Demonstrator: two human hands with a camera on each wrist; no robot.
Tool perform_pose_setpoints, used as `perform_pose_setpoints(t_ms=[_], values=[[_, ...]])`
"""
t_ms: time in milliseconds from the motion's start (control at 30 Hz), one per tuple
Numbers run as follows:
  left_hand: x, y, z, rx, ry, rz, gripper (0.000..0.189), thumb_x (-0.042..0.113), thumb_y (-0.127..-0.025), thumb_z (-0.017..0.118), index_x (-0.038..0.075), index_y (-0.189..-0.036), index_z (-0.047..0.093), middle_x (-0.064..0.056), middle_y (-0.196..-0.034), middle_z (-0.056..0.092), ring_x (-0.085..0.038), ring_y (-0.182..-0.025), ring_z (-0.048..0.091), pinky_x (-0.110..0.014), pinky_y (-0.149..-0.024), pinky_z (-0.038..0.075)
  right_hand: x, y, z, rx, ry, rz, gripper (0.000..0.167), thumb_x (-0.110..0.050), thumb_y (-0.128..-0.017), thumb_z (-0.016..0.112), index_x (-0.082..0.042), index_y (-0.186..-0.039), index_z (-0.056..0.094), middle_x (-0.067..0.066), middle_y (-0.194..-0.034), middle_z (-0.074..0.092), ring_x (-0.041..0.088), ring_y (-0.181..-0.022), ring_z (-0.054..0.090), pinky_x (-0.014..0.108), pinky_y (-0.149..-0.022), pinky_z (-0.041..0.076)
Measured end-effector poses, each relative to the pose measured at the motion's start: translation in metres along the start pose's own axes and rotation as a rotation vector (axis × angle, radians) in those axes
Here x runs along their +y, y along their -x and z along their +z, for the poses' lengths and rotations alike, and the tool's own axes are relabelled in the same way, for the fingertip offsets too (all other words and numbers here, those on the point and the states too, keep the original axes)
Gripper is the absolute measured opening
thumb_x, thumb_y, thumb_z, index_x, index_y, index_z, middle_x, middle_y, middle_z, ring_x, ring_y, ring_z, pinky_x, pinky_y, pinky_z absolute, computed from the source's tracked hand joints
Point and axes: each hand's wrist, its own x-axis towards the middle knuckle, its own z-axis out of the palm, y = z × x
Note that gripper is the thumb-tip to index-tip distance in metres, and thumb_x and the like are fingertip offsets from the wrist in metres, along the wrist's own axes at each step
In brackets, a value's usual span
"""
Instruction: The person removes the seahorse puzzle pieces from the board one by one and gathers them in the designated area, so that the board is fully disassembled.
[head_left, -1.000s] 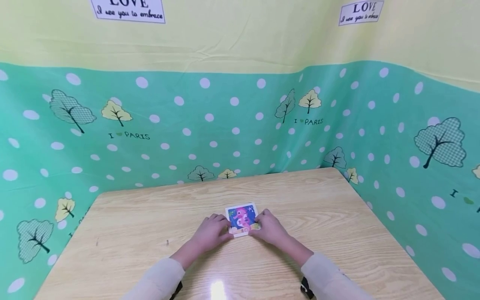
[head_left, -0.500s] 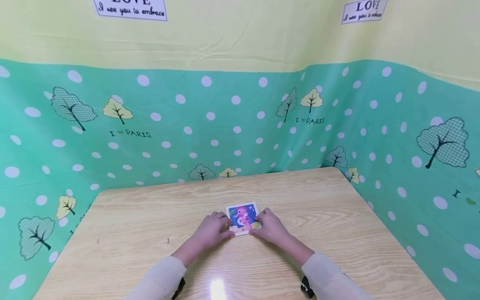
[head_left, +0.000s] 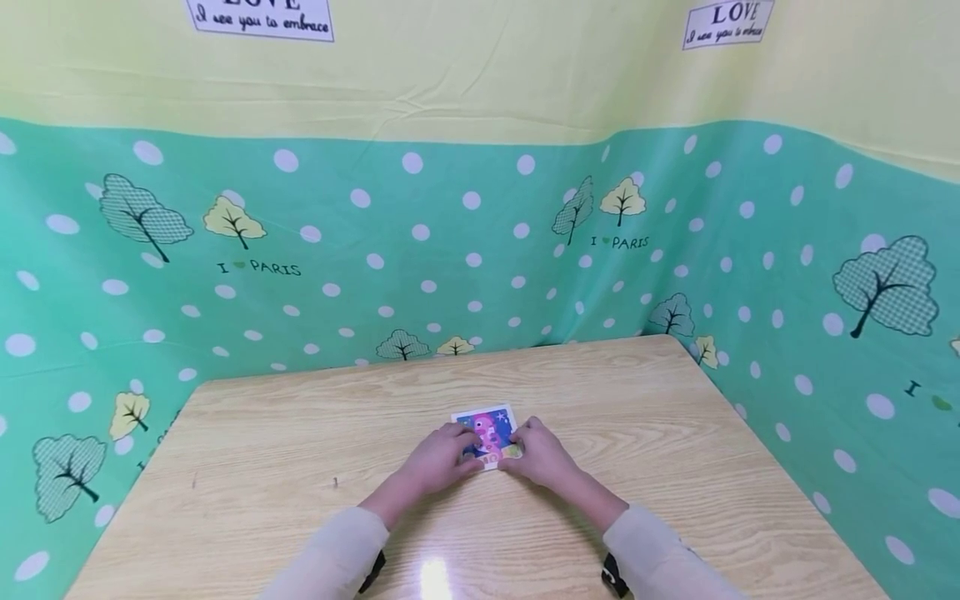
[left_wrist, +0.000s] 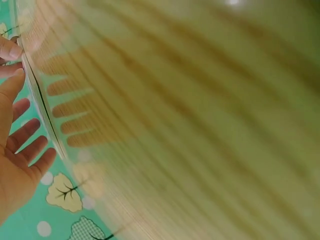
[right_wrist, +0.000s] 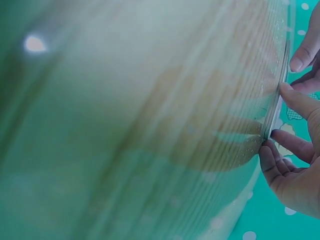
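Note:
A small square seahorse picture board (head_left: 504, 421) with a white border lies on the wooden table, showing a pink seahorse on dark blue. My left hand (head_left: 441, 458) reaches over its left part and covers some of the picture. In the left wrist view the fingers of that left hand (left_wrist: 22, 165) are spread apart, with nothing gripped between them. My right hand (head_left: 543, 454) holds the board's right side, thumb at the near corner and forefinger at the right edge. Its other fingers curl under, as the right wrist view shows of the right hand (right_wrist: 297, 175).
The light wooden tabletop (head_left: 300, 467) is glossy and reflects a lamp near its front. Behind and to the right hangs a green and yellow cloth (head_left: 420, 250) with dots and trees. Pale sleeves (head_left: 330, 554) cover both forearms.
My left hand has moved right from the board's left edge onto the picture, covering more of it. The right hand and the board stay almost in place.

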Motion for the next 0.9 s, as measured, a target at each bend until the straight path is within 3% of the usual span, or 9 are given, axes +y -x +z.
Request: perform_pose_setpoints(t_ms=[200,433,667,900], values=[[0.002,-0.005,0.002,-0.019,-0.004,-0.007,0.042,0.043,-0.090,0.057,0.014,-0.119,0.062,-0.007,-0.126,0.058,-0.025,-0.121,0.053,-0.041,-0.105,0.042,0.000,0.000,-0.002,0.001,0.010,-0.008,0.054,-0.037,-0.071,0.079,0.003,-0.105,0.066,0.007,-0.096,0.054,0.015,-0.081,0.054,0.035,-0.081,0.053],[0.003,-0.008,0.002,-0.058,0.016,-0.031,0.043,0.042,-0.091,0.057,0.012,-0.121,0.061,-0.010,-0.128,0.056,-0.027,-0.121,0.052,-0.041,-0.104,0.044,-0.001,0.000,-0.006,-0.026,-0.006,-0.001,0.054,-0.036,-0.072,0.079,0.003,-0.107,0.066,0.008,-0.097,0.055,0.015,-0.082,0.053,0.035,-0.080,0.052],[0.001,-0.010,0.003,-0.053,0.013,-0.014,0.040,0.039,-0.091,0.058,0.011,-0.119,0.062,-0.011,-0.125,0.058,-0.027,-0.118,0.054,-0.041,-0.102,0.045,-0.002,-0.008,-0.013,-0.026,-0.052,-0.013,0.045,-0.026,-0.077,0.075,0.003,-0.110,0.065,0.009,-0.088,0.055,0.013,-0.074,0.048,0.027,-0.066,0.046],[0.001,-0.011,0.003,-0.052,0.018,-0.004,0.039,0.038,-0.091,0.059,0.011,-0.118,0.062,-0.011,-0.123,0.058,-0.027,-0.114,0.056,-0.040,-0.100,0.046,0.004,-0.021,-0.020,0.002,-0.120,0.042,0.034,-0.018,-0.080,0.072,0.000,-0.109,0.065,0.012,-0.094,0.059,0.020,-0.083,0.056,0.036,-0.076,0.052]])
